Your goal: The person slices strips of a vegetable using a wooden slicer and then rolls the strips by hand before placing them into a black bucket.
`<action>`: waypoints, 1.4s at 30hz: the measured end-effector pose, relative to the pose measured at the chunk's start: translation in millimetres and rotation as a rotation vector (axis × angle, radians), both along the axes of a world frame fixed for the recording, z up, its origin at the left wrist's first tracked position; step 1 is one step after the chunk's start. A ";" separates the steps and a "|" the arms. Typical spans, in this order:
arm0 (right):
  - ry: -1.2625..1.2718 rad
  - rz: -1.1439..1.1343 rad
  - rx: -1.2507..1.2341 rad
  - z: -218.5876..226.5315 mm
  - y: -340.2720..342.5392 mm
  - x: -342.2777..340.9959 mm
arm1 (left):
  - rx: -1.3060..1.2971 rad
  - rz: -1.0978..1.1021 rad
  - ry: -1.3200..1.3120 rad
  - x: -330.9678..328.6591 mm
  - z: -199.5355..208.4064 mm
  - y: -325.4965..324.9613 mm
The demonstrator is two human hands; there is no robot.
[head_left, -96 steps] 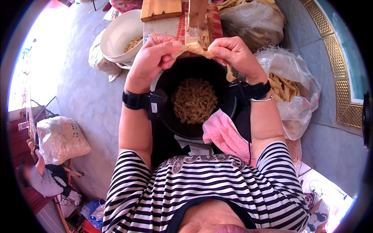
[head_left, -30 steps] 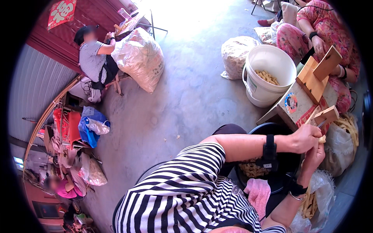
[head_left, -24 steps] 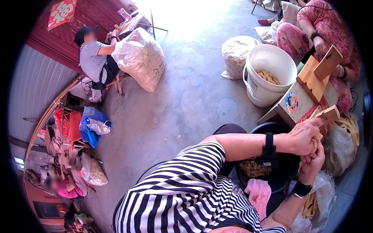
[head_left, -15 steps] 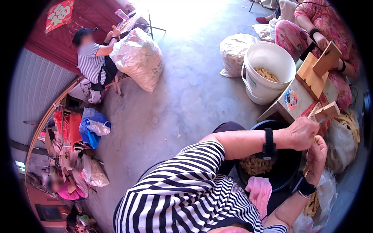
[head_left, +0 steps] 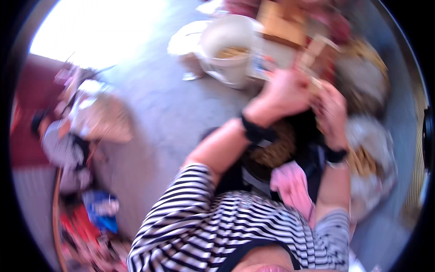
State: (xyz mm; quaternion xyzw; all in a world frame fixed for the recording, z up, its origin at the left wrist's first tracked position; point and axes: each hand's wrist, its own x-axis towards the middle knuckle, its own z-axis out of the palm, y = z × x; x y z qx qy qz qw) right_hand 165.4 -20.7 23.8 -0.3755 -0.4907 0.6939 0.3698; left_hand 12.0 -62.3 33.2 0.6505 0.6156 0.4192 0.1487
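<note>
My left hand [head_left: 290,93] and my right hand [head_left: 331,109] meet in front of me, both closed and smeared by motion. Between their fingertips is a small pale yellow strip [head_left: 314,85], too blurred to name more exactly. Just beyond them, a wooden block with an upright piece [head_left: 312,52] stands at the edge of a low table. Under my hands is a dark tub, partly hidden by my arms, with a heap of yellowish-brown pieces [head_left: 276,149] in it. A pink cloth [head_left: 292,186] lies over the tub's near side, by my lap.
A white bucket [head_left: 226,38] with yellow strips stands ahead. Beyond the table [head_left: 276,50] sits a person in pink with a wooden stand [head_left: 281,27]. Bags of yellow strips [head_left: 362,158] lie at the right. Far left, another person [head_left: 59,145] sits beside a large full bag [head_left: 102,115].
The whole view has swung to the right, so the bucket, table and my hands appear further left and higher. My hands stay together around the strip.
</note>
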 end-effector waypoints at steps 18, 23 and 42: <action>0.076 0.243 0.304 20.9 17.0 24.0 | -0.468 -0.665 -1.382 -36.2 13.4 -11.0; 0.016 0.222 0.381 28.3 16.6 29.5 | -0.489 -0.544 -0.985 -42.8 13.0 -3.1; -0.474 -0.035 0.797 -2.4 44.9 14.7 | -0.032 -0.094 0.176 -22.0 -4.5 31.2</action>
